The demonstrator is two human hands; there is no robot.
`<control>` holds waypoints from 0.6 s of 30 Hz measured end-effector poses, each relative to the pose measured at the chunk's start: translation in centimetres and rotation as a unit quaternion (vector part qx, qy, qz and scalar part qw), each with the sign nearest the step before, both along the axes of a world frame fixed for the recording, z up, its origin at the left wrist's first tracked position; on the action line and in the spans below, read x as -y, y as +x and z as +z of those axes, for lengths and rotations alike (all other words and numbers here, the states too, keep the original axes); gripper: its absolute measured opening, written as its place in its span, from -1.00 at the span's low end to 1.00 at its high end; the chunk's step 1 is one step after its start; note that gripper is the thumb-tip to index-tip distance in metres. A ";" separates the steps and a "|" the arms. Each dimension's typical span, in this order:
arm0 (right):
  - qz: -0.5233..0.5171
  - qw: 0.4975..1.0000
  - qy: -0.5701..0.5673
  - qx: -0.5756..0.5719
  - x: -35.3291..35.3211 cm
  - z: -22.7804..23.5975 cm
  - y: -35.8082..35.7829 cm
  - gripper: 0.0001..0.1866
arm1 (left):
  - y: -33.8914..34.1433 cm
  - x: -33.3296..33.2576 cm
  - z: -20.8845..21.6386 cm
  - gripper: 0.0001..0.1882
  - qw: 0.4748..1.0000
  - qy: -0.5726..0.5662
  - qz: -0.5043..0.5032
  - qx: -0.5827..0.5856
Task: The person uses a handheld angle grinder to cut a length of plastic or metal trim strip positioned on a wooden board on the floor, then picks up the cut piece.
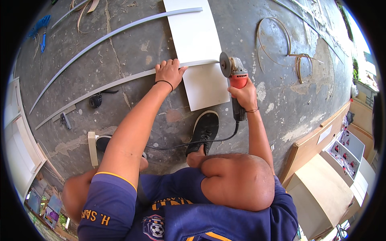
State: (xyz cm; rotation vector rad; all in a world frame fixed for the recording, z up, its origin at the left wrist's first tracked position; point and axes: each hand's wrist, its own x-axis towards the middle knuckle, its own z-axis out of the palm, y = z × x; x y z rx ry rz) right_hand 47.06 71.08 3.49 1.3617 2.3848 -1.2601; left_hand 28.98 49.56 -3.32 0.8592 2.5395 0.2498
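Note:
My left hand (169,73) is closed over a long, thin light-grey strip (108,85), pressing it down across a white board (207,89) on the floor. In my right hand (246,95) is a red and black angle grinder (239,81), gripped round its body. The grinder's disc (225,64) stands upright at the right end of the strip; whether it touches the strip I cannot tell. From the grinder's rear a black cord (193,142) runs left past my shoe (204,128). A second grey strip (108,35) lies farther off, its right end on the board.
Left of my left hand, a black tape measure (95,100) and a small dark tool (65,120) lie on the concrete floor (136,48). Coiled thin strips (299,60) are at the right. Wooden boxes (321,193) stand lower right, and a blue brush (39,25) lies far left.

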 end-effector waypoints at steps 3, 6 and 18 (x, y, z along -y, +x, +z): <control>-0.008 1.000 -0.006 0.002 0.1 0.5 -0.2 -0.53 | 0.1 -0.1 0.0 -0.60 1.000 0.002 0.000 -0.001; -0.004 1.000 0.001 0.005 0.5 0.7 -0.6 -0.52 | 0.0 0.2 0.0 -0.61 1.000 0.001 0.003 -0.003; -0.005 1.000 -0.007 0.004 0.3 0.5 -0.5 -0.52 | 0.1 0.1 0.0 -0.60 1.000 0.001 0.004 -0.003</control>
